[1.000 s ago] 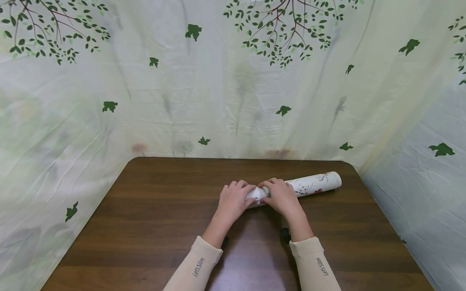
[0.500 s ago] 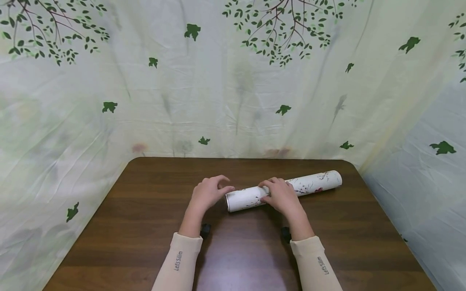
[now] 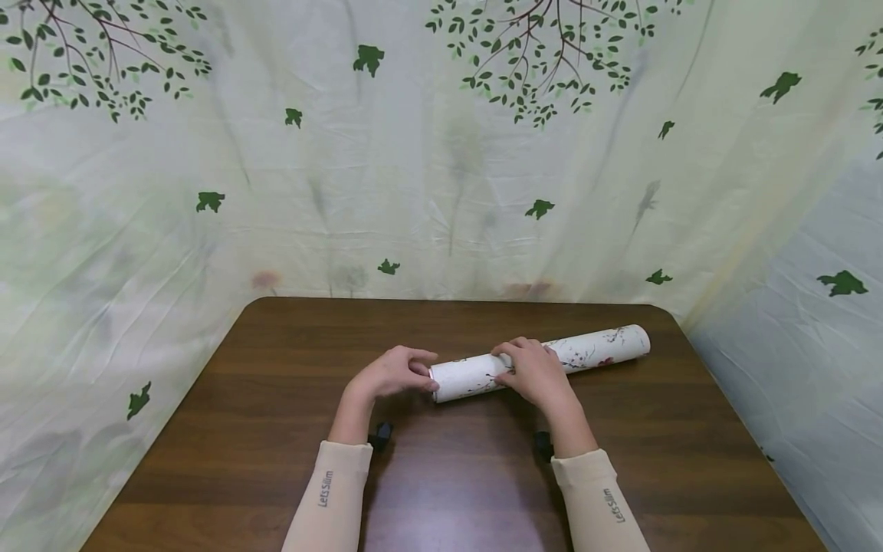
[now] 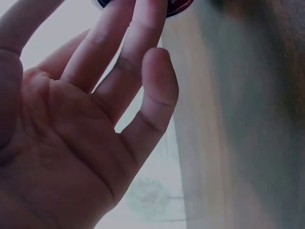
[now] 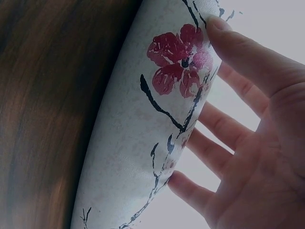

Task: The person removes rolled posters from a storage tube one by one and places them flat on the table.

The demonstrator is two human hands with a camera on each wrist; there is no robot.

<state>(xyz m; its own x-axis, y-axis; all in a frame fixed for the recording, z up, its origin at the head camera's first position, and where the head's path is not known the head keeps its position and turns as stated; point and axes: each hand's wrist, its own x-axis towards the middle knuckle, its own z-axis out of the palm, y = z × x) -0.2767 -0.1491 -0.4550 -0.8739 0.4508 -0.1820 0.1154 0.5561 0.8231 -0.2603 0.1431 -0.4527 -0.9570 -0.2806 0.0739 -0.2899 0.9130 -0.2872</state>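
Note:
A white wallpaper roll (image 3: 469,377), printed with dark branches and red blossoms, lies slantwise on the brown wooden table (image 3: 310,330). My right hand (image 3: 536,376) grips it near its middle, thumb on the near side and fingers over the top; the right wrist view shows the thumb beside a red flower (image 5: 178,59). At the roll's left end is my left hand (image 3: 393,371), thumb and fingertips right at the rim, fingers loosely bent. In the left wrist view two fingers (image 4: 138,52) of it reach up to the dark round end opening (image 4: 178,5).
Pale curtains (image 3: 414,153) printed with green leaves and branches hang behind the table and along its sides. The table's rounded back edge (image 3: 448,300) runs beyond the roll. Dark wrist cameras (image 3: 381,435) sit under both wrists.
My left hand has let go of the roll beside the right hand, moved left off it, then lowered to its left end. The right hand and roll have stayed in place.

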